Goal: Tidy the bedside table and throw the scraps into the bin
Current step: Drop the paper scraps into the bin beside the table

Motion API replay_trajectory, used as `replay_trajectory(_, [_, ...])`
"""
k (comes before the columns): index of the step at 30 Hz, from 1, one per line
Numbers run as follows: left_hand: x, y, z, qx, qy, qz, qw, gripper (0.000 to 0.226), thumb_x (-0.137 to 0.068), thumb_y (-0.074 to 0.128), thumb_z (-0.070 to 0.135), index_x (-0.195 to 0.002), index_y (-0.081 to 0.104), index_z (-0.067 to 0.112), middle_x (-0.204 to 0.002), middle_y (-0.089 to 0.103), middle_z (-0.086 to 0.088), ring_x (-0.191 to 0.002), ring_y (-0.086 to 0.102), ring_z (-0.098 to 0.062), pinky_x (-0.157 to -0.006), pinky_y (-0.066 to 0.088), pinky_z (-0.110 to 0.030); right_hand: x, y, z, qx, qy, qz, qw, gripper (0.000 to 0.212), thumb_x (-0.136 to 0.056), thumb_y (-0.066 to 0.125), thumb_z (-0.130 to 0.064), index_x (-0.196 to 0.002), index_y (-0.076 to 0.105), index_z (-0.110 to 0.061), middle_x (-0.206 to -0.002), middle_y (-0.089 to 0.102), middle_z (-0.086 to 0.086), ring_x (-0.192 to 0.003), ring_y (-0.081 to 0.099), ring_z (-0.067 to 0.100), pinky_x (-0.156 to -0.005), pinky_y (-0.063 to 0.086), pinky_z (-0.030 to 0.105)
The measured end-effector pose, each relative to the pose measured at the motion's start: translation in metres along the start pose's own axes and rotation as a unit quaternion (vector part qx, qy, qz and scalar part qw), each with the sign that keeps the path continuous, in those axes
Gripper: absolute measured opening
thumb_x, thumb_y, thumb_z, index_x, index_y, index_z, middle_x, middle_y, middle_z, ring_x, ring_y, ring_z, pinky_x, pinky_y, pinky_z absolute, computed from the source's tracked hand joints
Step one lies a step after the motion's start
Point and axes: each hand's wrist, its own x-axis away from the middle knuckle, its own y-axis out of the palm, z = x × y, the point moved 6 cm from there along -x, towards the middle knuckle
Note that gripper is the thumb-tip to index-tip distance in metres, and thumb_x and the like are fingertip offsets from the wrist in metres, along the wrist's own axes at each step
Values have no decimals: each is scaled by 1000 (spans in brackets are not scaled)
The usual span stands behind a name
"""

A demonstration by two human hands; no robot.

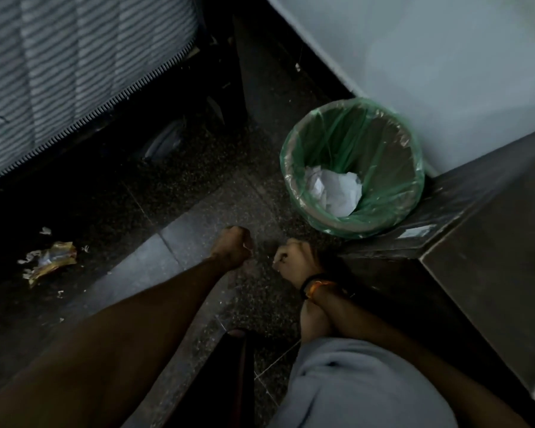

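A yellow wrapper [51,261] lies on the floor, left. Left hand [233,246] and right hand [292,259] have fingers curled on small white scraps (barely visible); dropped short of the bin [351,168], they scatter.

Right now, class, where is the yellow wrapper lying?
In the head view, the yellow wrapper lies on the floor at the left, below the mattress, far left of the bin.

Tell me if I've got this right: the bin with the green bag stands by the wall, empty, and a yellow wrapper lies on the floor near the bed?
Not quite. The bin isn't empty: the head view shows crumpled white paper lying in it. The rest holds: green bag, by the wall, and the yellow wrapper lies on the floor near the bed.
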Motion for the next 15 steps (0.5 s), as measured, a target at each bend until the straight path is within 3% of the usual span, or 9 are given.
replay_trajectory(4, [12,-51,35,15,28,22,999,14,-76,70,9,-90,71,11,-100,72,-9,-98,65,-23,-73,40,-21,20,-56,-37,-50,-4,83,995,7,-73,74,-23,-69,69,-24,-84,67,-1,-77,65,23,-71,54,34])
replay_trajectory(9, [32,-102,76,25,55,76,995,8,-74,70,13,-79,70,19,-93,74,-9,-94,67,-25,-71,45,-26,43,-117,-68,-111,-12,147,983,15,-71,78,-23,-65,64,-24,-64,64,-10,-65,62,9,-65,53,27])
replay_trajectory(12, [46,-124,107,33,94,100,990,15,-72,71,15,-74,63,28,-90,73,-6,-91,67,-24,-70,46,-26,54,-155,-81,-122,3,212,970,21,-74,77,-19,-66,61,-30,-65,63,-12,-67,61,9,-67,51,25])
replay_trajectory(15, [55,-142,138,61,113,111,986,15,-72,72,17,-69,63,27,-88,73,-6,-87,68,-23,-71,50,-27,59,-191,-82,-136,34,281,949,19,-73,75,-14,-65,61,-25,-71,68,-2,-71,64,17,-67,52,28])
